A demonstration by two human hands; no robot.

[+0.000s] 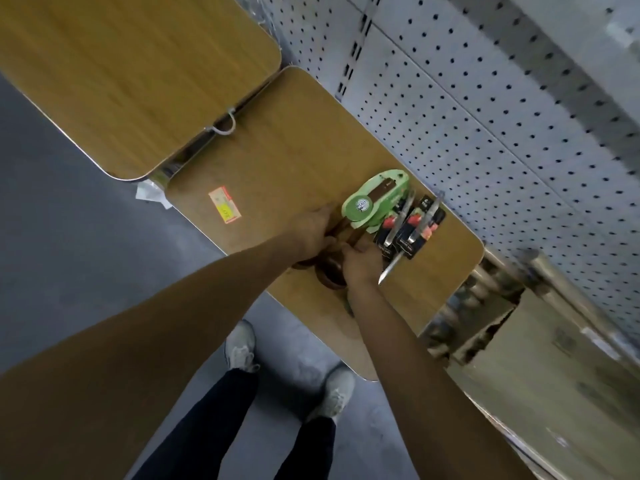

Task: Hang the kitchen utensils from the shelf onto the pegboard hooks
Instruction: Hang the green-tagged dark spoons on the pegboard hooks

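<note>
On the wooden shelf [284, 157] lie several dark wooden spoons on green cards [363, 209]. Their bowls [330, 271] point toward me. My left hand [308, 233] grips the spoon handles from the left side. My right hand [360, 265] holds the same bundle from the right, fingers curled over the handles. Just right of them lie two packaged metal peelers on black cards [412, 230]. The white pegboard [485, 116] rises behind the shelf, and one bare hook [440, 195] sticks out above the peelers.
A second wooden board [121, 71] sits higher at the upper left, joined by a white tie [223, 128]. A price sticker [224, 210] is on the shelf. Boxes and metal items [502, 306] lie lower right. My feet stand on grey floor [287, 362].
</note>
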